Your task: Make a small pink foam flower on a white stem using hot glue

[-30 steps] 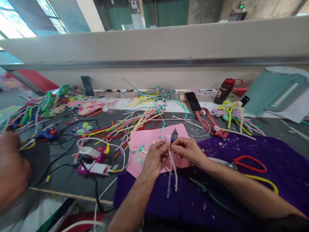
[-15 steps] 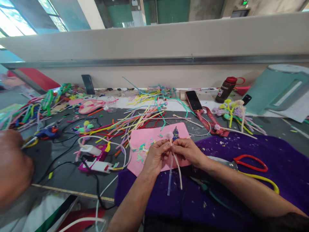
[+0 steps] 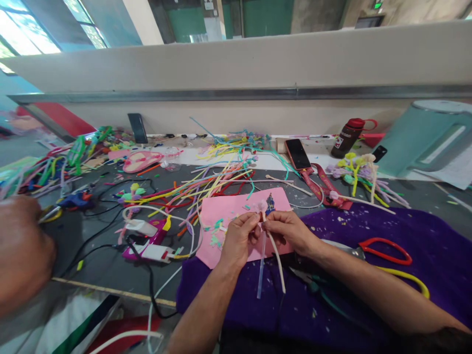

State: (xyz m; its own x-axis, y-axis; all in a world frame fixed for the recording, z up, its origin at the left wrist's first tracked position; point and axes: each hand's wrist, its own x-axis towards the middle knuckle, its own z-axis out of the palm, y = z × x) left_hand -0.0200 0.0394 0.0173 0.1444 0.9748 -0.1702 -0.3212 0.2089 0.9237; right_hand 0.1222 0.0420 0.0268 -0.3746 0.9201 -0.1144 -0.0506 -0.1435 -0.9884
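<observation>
both my hands, left (image 3: 241, 237) and right (image 3: 286, 230), pinch one fuzzy cream stem (image 3: 277, 258), slightly curved, above one pink sheet (image 3: 228, 205).

Colours and patterns, worktop items.
Sheet (image 3: 212, 204) pink with mint-green scraps; cloth (image 3: 368, 221) deep purple, pale-flecked; strip (image 3: 279, 268) cream; stick (image 3: 261, 270) translucent, bluish; scissor handles (image 3: 391, 250) red and yellow; kettle (image 3: 405, 140) teal; bottle (image 3: 344, 141) dark brown, red lid; lanyard (image 3: 324, 184) red, light lettering; power strip (image 3: 158, 235) magenta and white; tabletop (image 3: 99, 263) dark grey.
</observation>
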